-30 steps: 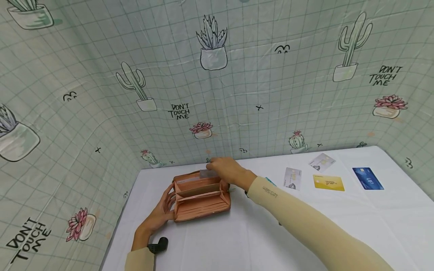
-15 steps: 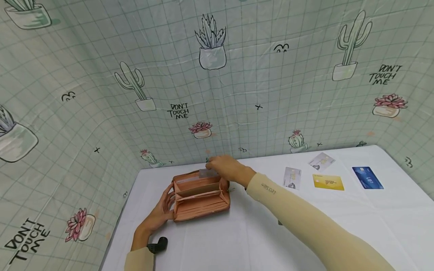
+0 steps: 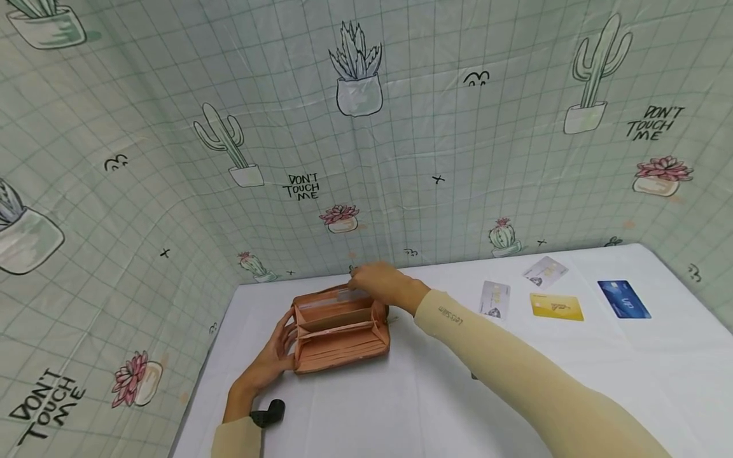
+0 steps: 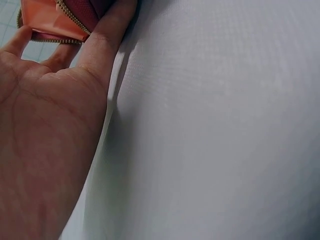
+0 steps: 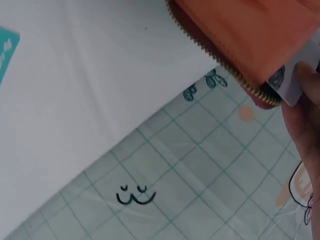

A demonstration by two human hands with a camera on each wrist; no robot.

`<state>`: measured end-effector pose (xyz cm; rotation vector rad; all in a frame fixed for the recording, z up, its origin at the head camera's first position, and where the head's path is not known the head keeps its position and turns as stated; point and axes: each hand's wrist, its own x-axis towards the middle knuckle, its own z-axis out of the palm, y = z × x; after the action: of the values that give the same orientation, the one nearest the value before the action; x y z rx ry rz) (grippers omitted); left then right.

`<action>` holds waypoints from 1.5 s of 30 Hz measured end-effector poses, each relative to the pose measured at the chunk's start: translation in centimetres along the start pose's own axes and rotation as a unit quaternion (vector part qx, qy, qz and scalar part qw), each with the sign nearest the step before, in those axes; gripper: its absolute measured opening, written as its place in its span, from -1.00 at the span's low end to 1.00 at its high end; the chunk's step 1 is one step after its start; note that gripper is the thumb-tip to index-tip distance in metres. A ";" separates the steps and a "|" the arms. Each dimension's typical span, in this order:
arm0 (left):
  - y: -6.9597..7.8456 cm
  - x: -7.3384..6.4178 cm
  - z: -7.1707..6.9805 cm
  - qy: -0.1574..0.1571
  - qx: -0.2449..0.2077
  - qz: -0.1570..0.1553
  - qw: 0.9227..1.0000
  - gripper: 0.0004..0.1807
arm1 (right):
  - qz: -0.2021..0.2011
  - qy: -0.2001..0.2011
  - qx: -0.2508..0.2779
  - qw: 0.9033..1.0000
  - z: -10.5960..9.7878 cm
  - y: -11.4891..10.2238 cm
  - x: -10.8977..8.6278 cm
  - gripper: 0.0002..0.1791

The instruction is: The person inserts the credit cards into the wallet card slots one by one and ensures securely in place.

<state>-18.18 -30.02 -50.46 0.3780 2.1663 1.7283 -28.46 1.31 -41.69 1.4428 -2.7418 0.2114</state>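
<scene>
An orange zip wallet (image 3: 342,353) stands unzipped on the white table, its compartments and card slots facing up. At its left end my left hand (image 3: 268,364) holds it, the thumb on the near side and the fingers spread along the end; in the left wrist view the thumb (image 4: 102,47) lies against the dark red outside. My right hand (image 3: 380,283) is at the back right rim, pinching a silvery card (image 3: 346,295). That card (image 5: 289,85) is partly inside the rear slot in the right wrist view. Its lower part is hidden by the wallet.
Right of the wallet lie two silver cards (image 3: 495,300) (image 3: 546,272), a yellow card (image 3: 557,307) and a blue VIP card (image 3: 624,299). A teal card (image 5: 7,52) shows at the right wrist view's edge. Patterned cloth (image 3: 401,159) rises behind the table (image 3: 366,413).
The silvery card in my right hand has gone slightly deeper into the wallet's rear slot. My left hand and the wallet have stayed put.
</scene>
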 end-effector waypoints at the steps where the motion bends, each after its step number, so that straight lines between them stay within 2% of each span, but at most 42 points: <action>1: 0.0 0.0 0.0 -0.001 0.000 0.002 1.000 0.27 | 0.003 0.002 0.004 1.000 0.1 0.0 0.0 -0.64; 5: -0.1 0.1 -0.1 -0.002 0.002 0.002 1.000 0.27 | 0.026 0.037 0.043 0.998 0.8 0.0 -0.3 -0.64; 10: 0.0 0.1 -0.1 -0.002 0.004 -0.004 1.000 0.26 | 0.031 0.071 0.045 0.996 1.5 0.0 -0.7 -0.67; 22: 0.1 0.4 0.0 0.004 0.005 -0.015 1.000 0.27 | 0.027 0.049 0.010 0.998 2.3 -0.1 -1.0 -0.56; 28: 0.1 0.2 0.0 0.005 0.007 -0.021 1.000 0.28 | 0.037 0.042 0.070 0.996 2.1 -0.3 -1.9 -0.53; 32: 0.1 0.1 0.0 0.007 0.004 -0.023 1.000 0.27 | 0.045 0.068 0.140 0.987 2.0 -0.3 -3.6 -0.63; 36: 0.1 0.1 0.1 0.007 -0.003 -0.023 1.000 0.29 | 0.061 0.140 0.177 0.972 2.0 0.0 -6.5 -0.69; 39: 0.2 0.1 0.2 0.007 0.000 -0.020 1.000 0.29 | 0.096 0.184 0.188 0.960 2.1 0.7 -9.1 -0.70; 45: 0.2 0.1 0.1 0.010 0.006 -0.022 1.000 0.28 | 0.153 0.210 0.234 0.937 2.5 2.2 -14.2 -0.73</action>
<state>-18.21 -29.86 -50.31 0.3139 2.1833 1.7029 -22.14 13.81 -45.72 0.8660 -2.6230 1.1070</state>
